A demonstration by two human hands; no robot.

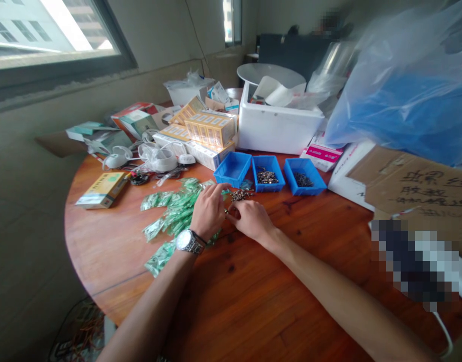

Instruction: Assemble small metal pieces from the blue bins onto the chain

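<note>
My left hand (209,211), with a metal watch (188,241) on its wrist, is cupped on its side at the edge of several green plastic packets (174,213). Its fingers reach out to the right and nothing shows in them. Facing it, my right hand (253,218) has thumb and forefinger close together around a small metal piece (226,211), too tiny to name exactly. Just beyond the fingers lies a small pile of metal pieces (240,195), partly hidden by my hands.
Three blue bins stand behind the pile: a bare one (233,171), one with shiny metal pieces (267,188), one with dark pieces (305,190). A foam box (278,130), yellow cartons (210,128) and white devices (159,158) crowd the back. A cardboard box (415,186) stands right.
</note>
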